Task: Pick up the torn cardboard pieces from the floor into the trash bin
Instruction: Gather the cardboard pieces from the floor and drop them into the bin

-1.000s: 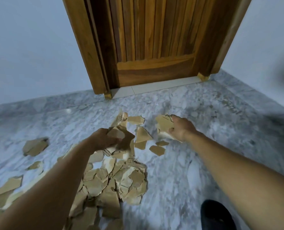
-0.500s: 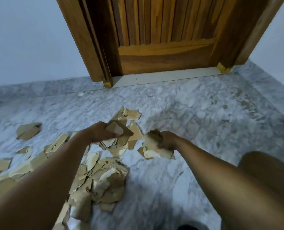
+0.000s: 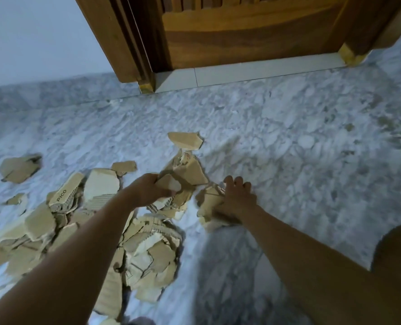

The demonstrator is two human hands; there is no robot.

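Tan cardboard pieces [image 3: 148, 249] litter the marble floor [image 3: 288, 141] on my feed, heaped under both arms, with a stray piece [image 3: 19, 168] off left and another [image 3: 186, 141] up ahead. I'd call this barely begun, and no trash bin shows anywhere. Left hand [image 3: 148, 191] has fingers curled round a wad of scraps at the heap's far edge, right hand [image 3: 237, 200] lies splayed on a smaller clump, pressing rather than gripping; wooden door [image 3: 253, 38] ahead, bare knee [image 3: 396, 266] low right, nothing blocking the hands.
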